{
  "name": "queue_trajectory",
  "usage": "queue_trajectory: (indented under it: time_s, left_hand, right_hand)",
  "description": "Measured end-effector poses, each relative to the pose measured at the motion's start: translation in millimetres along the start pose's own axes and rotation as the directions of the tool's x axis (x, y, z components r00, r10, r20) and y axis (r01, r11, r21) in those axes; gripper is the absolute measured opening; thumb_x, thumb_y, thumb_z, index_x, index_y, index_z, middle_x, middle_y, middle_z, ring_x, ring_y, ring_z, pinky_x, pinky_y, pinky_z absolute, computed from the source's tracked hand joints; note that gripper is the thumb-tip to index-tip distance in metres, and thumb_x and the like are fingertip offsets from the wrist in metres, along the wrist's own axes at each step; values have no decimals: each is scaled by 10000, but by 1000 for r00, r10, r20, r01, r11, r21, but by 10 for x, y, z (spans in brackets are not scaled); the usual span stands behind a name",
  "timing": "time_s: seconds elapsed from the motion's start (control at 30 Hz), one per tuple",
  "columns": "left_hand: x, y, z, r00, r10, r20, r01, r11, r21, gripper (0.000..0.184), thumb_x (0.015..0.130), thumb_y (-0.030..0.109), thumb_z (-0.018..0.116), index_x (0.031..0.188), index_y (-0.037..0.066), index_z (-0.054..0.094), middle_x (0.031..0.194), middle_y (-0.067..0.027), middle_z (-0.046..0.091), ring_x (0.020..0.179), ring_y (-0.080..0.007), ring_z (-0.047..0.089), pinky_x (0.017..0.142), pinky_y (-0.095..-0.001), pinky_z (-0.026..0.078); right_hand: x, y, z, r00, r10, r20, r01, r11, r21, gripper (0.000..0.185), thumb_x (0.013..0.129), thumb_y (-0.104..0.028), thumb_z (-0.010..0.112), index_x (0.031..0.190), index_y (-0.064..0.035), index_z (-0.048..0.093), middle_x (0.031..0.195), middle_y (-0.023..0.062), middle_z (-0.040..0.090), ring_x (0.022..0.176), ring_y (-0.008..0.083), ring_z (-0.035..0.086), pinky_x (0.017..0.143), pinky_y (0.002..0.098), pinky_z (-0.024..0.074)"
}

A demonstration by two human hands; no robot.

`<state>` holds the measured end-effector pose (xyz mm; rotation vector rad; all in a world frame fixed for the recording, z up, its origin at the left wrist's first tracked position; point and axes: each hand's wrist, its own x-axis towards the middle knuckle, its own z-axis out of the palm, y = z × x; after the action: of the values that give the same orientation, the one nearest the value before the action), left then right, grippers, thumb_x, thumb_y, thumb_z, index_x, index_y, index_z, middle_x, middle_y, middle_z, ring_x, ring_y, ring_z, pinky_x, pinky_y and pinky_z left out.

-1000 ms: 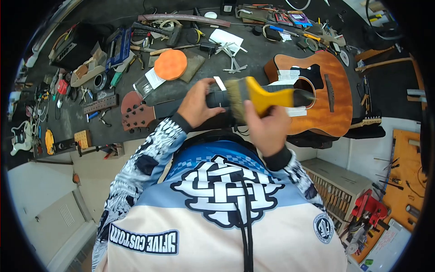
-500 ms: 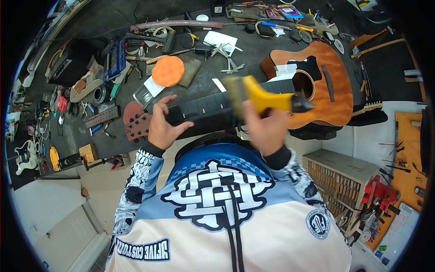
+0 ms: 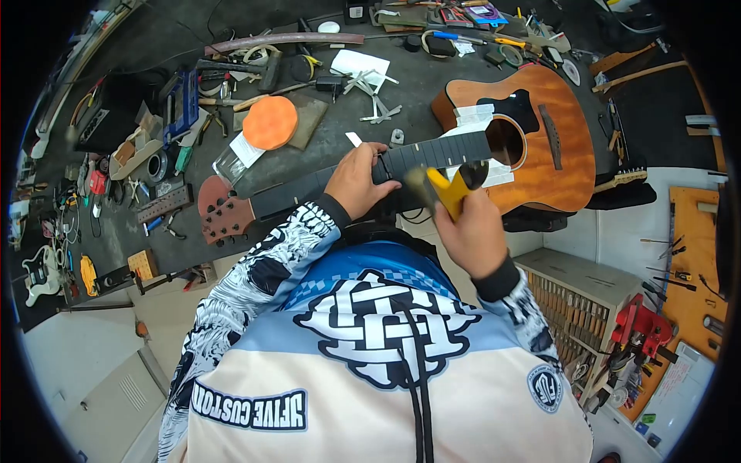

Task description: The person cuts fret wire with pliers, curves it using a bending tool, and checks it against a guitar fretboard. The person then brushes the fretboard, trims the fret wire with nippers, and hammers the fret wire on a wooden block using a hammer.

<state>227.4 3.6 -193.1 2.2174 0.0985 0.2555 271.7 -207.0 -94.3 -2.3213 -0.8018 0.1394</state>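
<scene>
An acoustic guitar lies across the workbench, its orange-brown body [image 3: 567, 174] to the right and its reddish headstock [image 3: 218, 207] to the left. My left hand [image 3: 356, 181] is wrapped over the dark guitar neck [image 3: 444, 152] about midway, thumb on the near side and fingers on the far side. A thin dark strip shows by these fingers; I cannot tell what it is. My right hand [image 3: 472, 231] grips a yellow hammer-like tool [image 3: 451, 191] over the near side of the neck, close to the body. Motion blurs its tan end. Pale masking sheets [image 3: 472, 116] lie around the soundhole.
Behind the neck are an orange foam pad [image 3: 270, 123], a white paper [image 3: 361, 65] and pale strips [image 3: 378, 108]. Tools and a blue case [image 3: 182, 104] crowd the bench's left and far sides. A cabinet of files [image 3: 575, 305] stands at lower right.
My left hand has moved right along the neck, from near the headstock to the middle, and closed on it. The yellow tool has shifted right and turned in my right hand.
</scene>
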Motion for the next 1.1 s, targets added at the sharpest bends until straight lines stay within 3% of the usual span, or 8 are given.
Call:
queue_trajectory:
  time_s: [0.1, 0.3, 0.47, 0.63, 0.77, 0.93, 1.0, 1.1]
  left_hand:
    - [-7, -24, -16, 1000, 25, -8, -25, 1000, -10, 689, 676, 191, 873, 1211, 0, 484, 957, -139, 539, 878, -300, 573, 799, -364, 480]
    - [-5, -54, -40, 998, 26, -49, -25, 1000, 18, 661, 668, 184, 879, 1165, -2, 483, 962, -127, 535, 868, -282, 564, 794, -358, 477]
    - [-15, -27, -27, 997, -78, -16, 78, 996, 33, 662, 680, 187, 861, 1201, 18, 491, 946, -129, 556, 872, -284, 572, 792, -378, 476]
    - [-22, -15, 7, 994, -98, -53, 101, 993, 58, 606, 688, 199, 855, 1146, 27, 497, 917, -116, 565, 842, -291, 578, 773, -382, 478]
    - [-19, -39, 28, 996, -65, -68, 69, 996, 56, 514, 707, 200, 848, 973, 34, 441, 963, -111, 585, 764, -293, 528, 730, -358, 476]
    - [-33, -50, 23, 998, -10, -66, 15, 996, 91, 524, 719, 200, 841, 913, 46, 379, 1067, -123, 614, 811, -311, 552, 734, -370, 476]
    - [-22, -34, 2, 999, -7, -41, 13, 991, 132, 528, 721, 198, 840, 909, 47, 370, 1098, -128, 615, 826, -310, 559, 739, -374, 475]
    - [-19, -2, -18, 1000, -23, -3, 24, 990, 139, 552, 720, 203, 846, 914, 55, 350, 1171, -159, 604, 880, -320, 574, 780, -375, 480]
  right_hand:
    - [-48, 10, -258, 985, 125, 115, -124, 992, -13, 354, 796, -64, 668, 1110, 16, 525, 915, 236, 630, 829, 441, 622, 702, 465, 509]
    - [476, 82, -97, 967, 46, -249, 10, 976, 217, 333, 806, -115, 701, 1062, 29, 543, 889, 230, 657, 836, 397, 669, 698, 409, 518]
    - [1458, 699, 95, 953, 98, -286, 31, 908, 417, 383, 797, -160, 742, 1060, 61, 572, 957, 187, 693, 886, 285, 688, 777, 351, 518]
    - [2638, 1439, 792, 988, 155, 2, -140, 888, 439, 402, 796, -197, 748, 1053, 89, 628, 982, 178, 705, 892, 264, 684, 782, 352, 514]
    - [2999, 1316, 1206, 888, 263, 377, -452, 649, 613, 383, 812, -193, 731, 1049, 97, 650, 996, 176, 700, 862, 263, 683, 731, 363, 520]
    - [3136, 1268, 1521, 749, 447, 490, -604, 764, 226, 368, 916, -138, 642, 1231, 35, 562, 1104, 94, 654, 960, 254, 647, 860, 397, 509]
    - [3168, 1353, 1637, 791, 385, 476, -501, 854, 143, 462, 886, -228, 666, 1252, 34, 560, 1168, 147, 649, 1045, 313, 633, 901, 418, 499]
    - [3051, 1258, 1389, 897, 234, 376, -101, 935, -340, 704, 785, -429, 677, 1306, 26, 546, 1263, 261, 593, 1176, 384, 570, 985, 399, 458]
